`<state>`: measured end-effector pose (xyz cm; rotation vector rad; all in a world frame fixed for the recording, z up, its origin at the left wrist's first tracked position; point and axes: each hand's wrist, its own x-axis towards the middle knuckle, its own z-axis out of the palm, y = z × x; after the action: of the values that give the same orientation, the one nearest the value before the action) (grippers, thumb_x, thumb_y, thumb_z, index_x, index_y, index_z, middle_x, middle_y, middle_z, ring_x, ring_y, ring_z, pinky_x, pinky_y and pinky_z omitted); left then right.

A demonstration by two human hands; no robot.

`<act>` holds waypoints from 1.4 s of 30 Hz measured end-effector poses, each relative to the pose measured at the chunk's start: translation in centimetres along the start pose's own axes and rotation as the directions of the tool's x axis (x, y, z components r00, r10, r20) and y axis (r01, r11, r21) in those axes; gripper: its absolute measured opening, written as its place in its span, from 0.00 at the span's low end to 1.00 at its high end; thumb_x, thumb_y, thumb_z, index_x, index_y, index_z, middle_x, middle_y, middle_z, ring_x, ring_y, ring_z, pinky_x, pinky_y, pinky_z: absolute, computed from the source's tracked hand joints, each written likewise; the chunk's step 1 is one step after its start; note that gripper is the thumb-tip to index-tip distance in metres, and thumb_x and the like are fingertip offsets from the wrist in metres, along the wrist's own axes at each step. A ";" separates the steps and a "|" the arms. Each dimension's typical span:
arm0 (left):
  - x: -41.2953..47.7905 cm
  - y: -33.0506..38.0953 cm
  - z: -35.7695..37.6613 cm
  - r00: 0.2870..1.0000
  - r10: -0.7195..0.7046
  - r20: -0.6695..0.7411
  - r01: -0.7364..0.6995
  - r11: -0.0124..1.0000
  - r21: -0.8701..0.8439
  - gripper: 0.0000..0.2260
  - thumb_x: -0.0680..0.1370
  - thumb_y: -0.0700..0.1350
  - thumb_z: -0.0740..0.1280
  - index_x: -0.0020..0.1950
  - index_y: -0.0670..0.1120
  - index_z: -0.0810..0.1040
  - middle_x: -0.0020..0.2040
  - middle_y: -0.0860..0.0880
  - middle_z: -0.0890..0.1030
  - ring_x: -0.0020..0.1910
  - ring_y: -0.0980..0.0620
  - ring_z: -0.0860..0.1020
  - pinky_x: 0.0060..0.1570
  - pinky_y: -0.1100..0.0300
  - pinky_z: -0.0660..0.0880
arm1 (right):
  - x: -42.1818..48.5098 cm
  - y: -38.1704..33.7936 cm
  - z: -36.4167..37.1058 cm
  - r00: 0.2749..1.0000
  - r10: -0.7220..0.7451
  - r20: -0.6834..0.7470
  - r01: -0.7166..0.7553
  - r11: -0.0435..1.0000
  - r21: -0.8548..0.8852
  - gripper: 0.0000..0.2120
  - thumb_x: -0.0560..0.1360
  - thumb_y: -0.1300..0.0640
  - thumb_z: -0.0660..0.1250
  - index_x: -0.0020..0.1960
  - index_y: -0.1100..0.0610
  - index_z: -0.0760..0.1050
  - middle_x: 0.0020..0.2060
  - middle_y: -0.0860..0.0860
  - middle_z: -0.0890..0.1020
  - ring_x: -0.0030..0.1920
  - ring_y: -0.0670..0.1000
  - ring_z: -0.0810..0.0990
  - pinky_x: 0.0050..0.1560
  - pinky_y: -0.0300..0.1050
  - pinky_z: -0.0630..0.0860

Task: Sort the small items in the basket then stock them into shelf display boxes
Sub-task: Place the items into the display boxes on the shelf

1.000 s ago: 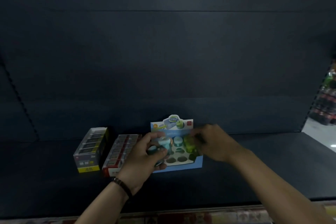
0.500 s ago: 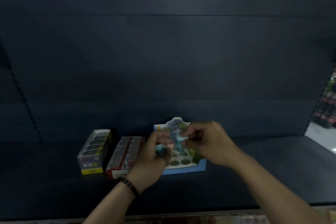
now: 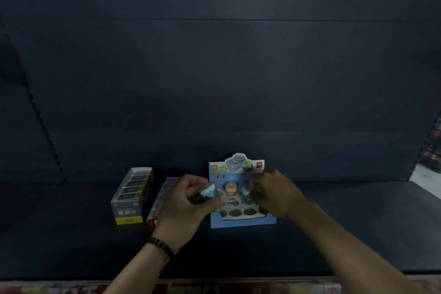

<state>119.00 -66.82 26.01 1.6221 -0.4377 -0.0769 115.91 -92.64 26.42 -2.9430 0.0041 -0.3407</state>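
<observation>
- Head view: the left hand (image 3: pixel 188 200) has its fingers curled around a small teal item (image 3: pixel 208 190), just above the blue display box (image 3: pixel 243 222) on the dark shelf (image 3: pixel 334 222).
- The right hand (image 3: pixel 274 194) pinches a second teal item (image 3: pixel 244 194) over the box's round slots.
- Between the two sets of fingers, a peach item (image 3: pixel 231 188) sits in the box.
- Left of the left fingers stand a yellow-fronted box (image 3: pixel 132 196) and a red-fronted box (image 3: pixel 164 196).

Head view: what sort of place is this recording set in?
Probably a shop aisle, likely stationery: a dark shelf board carries a blue cardboard display box with round holes and a yellow-fronted carton of small packs, and stocked racks show at the far right.
</observation>
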 end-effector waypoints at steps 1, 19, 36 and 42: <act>-0.1 0.1 -0.1 1.000 0.016 -0.009 -0.016 1.000 0.011 0.19 0.69 0.40 0.83 0.55 0.49 0.81 0.52 0.58 0.87 0.54 0.62 0.84 0.50 0.64 0.81 | 0.0 0.0 0.0 1.000 -0.005 0.005 0.005 1.000 -0.008 0.04 0.80 0.48 0.70 0.53 0.45 0.81 0.56 0.49 0.80 0.53 0.52 0.81 0.50 0.47 0.78; 0.7 -0.7 1.1 0.992 0.125 0.020 -0.127 0.986 0.111 0.20 0.72 0.40 0.81 0.60 0.56 0.84 0.56 0.61 0.86 0.58 0.64 0.82 0.52 0.64 0.81 | -1.0 -1.2 -3.0 0.993 -0.108 -0.038 0.111 0.990 0.084 0.12 0.80 0.58 0.63 0.53 0.48 0.85 0.50 0.45 0.85 0.55 0.47 0.80 0.60 0.47 0.76; -0.6 -2.2 2.9 0.900 0.296 0.320 -0.433 0.523 0.734 0.17 0.81 0.49 0.70 0.69 0.59 0.77 0.64 0.62 0.74 0.64 0.57 0.68 0.63 0.63 0.69 | -3.1 -0.8 -2.6 0.992 0.036 -0.124 0.008 0.941 0.339 0.06 0.76 0.57 0.75 0.53 0.50 0.86 0.44 0.43 0.87 0.44 0.41 0.86 0.48 0.43 0.83; -1.2 -2.9 3.3 0.889 0.149 0.432 -0.457 0.297 0.838 0.20 0.82 0.51 0.66 0.74 0.55 0.74 0.69 0.57 0.73 0.73 0.50 0.60 0.70 0.52 0.70 | -2.9 -0.8 -0.5 0.999 -0.011 -0.046 0.018 0.986 0.165 0.04 0.75 0.59 0.70 0.43 0.52 0.82 0.38 0.44 0.82 0.38 0.45 0.80 0.41 0.41 0.76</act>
<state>117.55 -69.42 22.59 2.6600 -1.1843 0.3260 112.92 -91.83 26.39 -2.7718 -0.0379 -0.3901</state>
